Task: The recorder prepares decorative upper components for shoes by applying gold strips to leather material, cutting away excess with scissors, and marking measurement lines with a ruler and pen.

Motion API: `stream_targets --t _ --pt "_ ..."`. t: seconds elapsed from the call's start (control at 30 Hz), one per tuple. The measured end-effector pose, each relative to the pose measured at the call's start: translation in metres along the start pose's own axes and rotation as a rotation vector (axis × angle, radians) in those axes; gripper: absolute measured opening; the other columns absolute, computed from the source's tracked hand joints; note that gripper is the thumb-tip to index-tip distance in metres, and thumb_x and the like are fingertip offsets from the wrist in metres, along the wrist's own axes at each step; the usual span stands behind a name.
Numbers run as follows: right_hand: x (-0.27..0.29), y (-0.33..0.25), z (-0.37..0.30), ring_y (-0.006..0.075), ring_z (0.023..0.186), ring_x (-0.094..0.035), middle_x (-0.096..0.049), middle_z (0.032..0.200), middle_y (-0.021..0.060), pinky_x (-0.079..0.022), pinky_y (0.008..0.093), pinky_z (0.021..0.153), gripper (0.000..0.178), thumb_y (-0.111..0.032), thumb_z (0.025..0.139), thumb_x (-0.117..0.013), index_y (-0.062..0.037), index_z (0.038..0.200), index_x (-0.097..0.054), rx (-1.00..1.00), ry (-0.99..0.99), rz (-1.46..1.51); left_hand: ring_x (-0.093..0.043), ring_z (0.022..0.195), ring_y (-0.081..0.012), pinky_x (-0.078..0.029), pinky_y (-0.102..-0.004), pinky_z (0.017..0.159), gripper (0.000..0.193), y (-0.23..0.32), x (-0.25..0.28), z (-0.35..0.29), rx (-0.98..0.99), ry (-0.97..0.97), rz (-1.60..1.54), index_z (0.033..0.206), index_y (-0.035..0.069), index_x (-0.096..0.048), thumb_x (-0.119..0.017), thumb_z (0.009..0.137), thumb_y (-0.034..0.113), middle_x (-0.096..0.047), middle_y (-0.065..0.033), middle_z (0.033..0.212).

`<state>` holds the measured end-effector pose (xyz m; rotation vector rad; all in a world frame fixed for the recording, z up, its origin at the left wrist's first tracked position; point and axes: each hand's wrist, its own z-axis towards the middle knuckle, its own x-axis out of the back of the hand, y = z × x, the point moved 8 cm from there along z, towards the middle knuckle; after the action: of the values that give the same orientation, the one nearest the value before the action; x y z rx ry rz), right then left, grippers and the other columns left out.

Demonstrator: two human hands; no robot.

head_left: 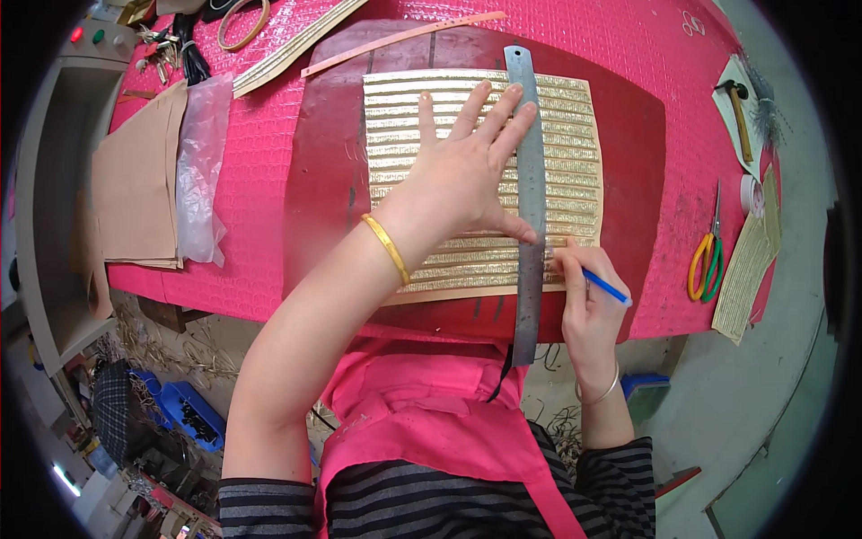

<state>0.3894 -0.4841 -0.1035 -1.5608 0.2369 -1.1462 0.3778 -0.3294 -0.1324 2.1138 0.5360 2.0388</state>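
Observation:
A metal ruler [531,171] lies upright in the picture across a sheet of gold strips [395,117], its lower end reaching past the near edge of a dark red mat [628,162]. My left hand [462,166] is spread over the sheet, with fingertips and thumb pressing at the ruler's left side. In my right hand [588,292] is a blue pen [606,287], pinched between the fingers. Its tip is hidden by my fingers, close to the ruler's right side near the sheet's lower right part.
Scissors [708,260] with yellow and green handles lie at the right, below a hammer [738,121] and beside a gold strip sheet [750,260]. Brown sheets [139,184] and clear plastic [202,171] lie at the left. A pink strip [404,43] crosses the mat's far edge.

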Motion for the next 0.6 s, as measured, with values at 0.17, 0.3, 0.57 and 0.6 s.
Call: stream_targets --t 0.17,0.3,0.57,0.6 --pt "0.004 -0.002 -0.021 0.0248 0.066 -0.053 -0.055 0.072 0.0117 -0.045 0.0389 0.089 0.006 0.004 0.083 -0.051 0.0033 0.078 -0.055 -0.024 -0.036 0.003 -0.008 0.136 -0.0306 -0.007 -0.0646 0.102 0.123 0.0 -0.002 0.003 0.002 0.002 0.02 0.141 0.013 -0.017 -0.072 0.045 0.066 -0.016 -0.0094 0.147" --pt "0.008 0.002 -0.025 0.0242 0.066 -0.053 -0.056 0.072 0.011 -0.046 0.0398 0.088 0.005 0.004 0.083 -0.052 0.0036 0.079 -0.055 -0.055 -0.011 0.074 -0.008 0.136 -0.0302 -0.007 -0.0644 0.103 0.123 0.0 -0.003 0.002 0.01 0.004 0.032 0.141 0.014 -0.016 -0.072 0.045 0.065 -0.016 -0.0089 0.147" --pt "0.005 -0.001 -0.023 0.0227 0.067 -0.054 -0.056 0.072 0.0111 -0.047 0.0381 0.087 0.006 0.003 0.084 -0.051 0.0034 0.081 -0.056 0.015 -0.032 0.047 -0.007 0.136 -0.03 -0.007 -0.0645 0.103 0.124 -0.001 -0.003 0.003 0.019 -0.02 0.054 0.142 0.015 -0.015 -0.073 0.044 0.065 -0.015 -0.0085 0.147" --pt "0.006 0.001 -0.023 0.0216 0.067 -0.054 -0.056 0.072 0.0108 -0.047 0.0362 0.086 0.006 0.003 0.084 -0.051 0.0037 0.081 -0.056 -0.01 -0.034 0.079 -0.007 0.136 -0.0302 -0.007 -0.0644 0.103 0.124 -0.001 -0.003 0.004 0.018 -0.017 0.051 0.142 0.015 -0.015 -0.073 0.044 0.065 -0.015 -0.0086 0.147"
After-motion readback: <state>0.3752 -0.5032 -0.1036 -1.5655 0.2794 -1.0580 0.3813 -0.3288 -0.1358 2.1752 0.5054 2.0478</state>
